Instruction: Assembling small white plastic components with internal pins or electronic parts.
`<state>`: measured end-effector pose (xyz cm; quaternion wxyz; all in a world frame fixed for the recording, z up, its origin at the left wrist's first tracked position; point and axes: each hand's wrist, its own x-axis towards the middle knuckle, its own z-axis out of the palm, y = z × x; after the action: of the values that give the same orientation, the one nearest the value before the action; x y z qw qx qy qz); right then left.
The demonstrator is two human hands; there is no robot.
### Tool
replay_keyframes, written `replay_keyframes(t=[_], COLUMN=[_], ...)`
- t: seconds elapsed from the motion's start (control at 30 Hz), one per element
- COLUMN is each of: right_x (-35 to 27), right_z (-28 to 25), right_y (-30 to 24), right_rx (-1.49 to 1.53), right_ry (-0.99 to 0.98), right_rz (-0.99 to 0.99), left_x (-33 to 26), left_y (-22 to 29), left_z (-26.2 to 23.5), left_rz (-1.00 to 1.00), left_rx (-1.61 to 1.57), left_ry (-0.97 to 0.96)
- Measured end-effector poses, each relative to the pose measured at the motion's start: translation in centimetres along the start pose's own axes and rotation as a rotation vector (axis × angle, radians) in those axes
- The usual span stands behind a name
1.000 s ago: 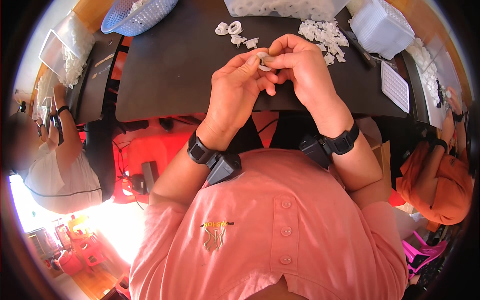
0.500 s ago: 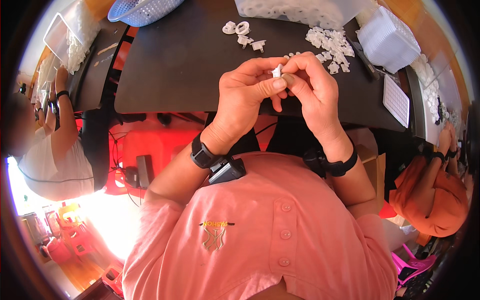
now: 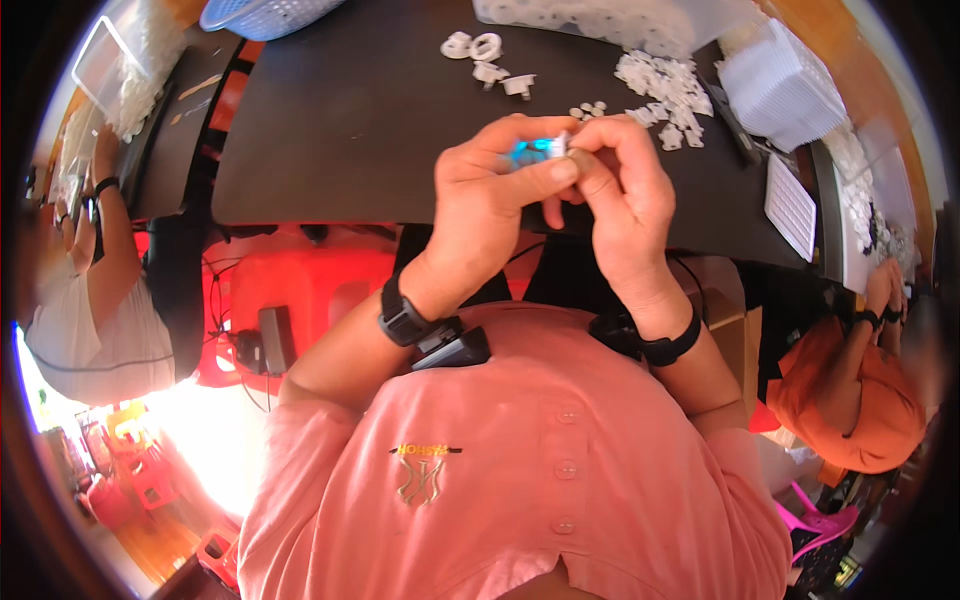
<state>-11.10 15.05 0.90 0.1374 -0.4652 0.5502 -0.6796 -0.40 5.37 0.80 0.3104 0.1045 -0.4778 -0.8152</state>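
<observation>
Between the fingertips of both hands is a small white plastic part [image 3: 557, 147], glowing blue on its left side. My left hand [image 3: 490, 185] is closed round it with thumb and forefinger. My right hand [image 3: 630, 190] pinches at its right end; the fingers hide much of the part. Just beyond the hands lie several tiny white round pieces [image 3: 588, 110]. Farther off, two white rings [image 3: 486, 47] and two white pronged pieces [image 3: 518, 86] rest on the dark table [image 3: 330, 130].
A heap of flat white pieces [image 3: 665, 85] lies at the far right, before a clear bin [image 3: 610, 20]. Stacked white trays [image 3: 785, 85] and a single white grid tray [image 3: 790, 207] are farther right. A blue basket [image 3: 265, 15] stands far left. Other people work at both sides.
A blue glow now shows on the held part, which has turned slightly in my fingers. The view has shifted a little; both hands keep their grip.
</observation>
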Motion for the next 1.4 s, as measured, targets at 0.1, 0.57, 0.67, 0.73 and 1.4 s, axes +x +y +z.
replay_keyframes(t=[0.1, 0.57, 0.67, 0.73, 1.4], right_x=[-0.2, 1.9, 2.3, 2.6, 2.8], right_z=[-0.2, -10.7, -11.1, -11.2, -0.6], right_y=[0.2, 0.6, 1.1, 1.2, -3.3], right_rx=[-0.095, -1.382, -1.398, -1.337, 0.149], right_ry=[-0.054, 0.058, -0.069, -0.072, -0.059], right_rz=[-0.083, -0.247, -0.279, -0.297, 0.266], left_x=[0.1, 0.7, 0.6, 0.5, 1.5], left_y=[0.0, 0.5, 0.7, 0.6, -0.3], left_z=[-0.3, -0.9, -1.0, -1.3, -3.0], left_rz=[0.008, -0.111, -0.111, -0.104, -0.135], left_rx=[-0.017, 0.001, 0.026, 0.001, -0.356], left_ry=[0.025, -0.079, -0.066, -0.073, -0.148])
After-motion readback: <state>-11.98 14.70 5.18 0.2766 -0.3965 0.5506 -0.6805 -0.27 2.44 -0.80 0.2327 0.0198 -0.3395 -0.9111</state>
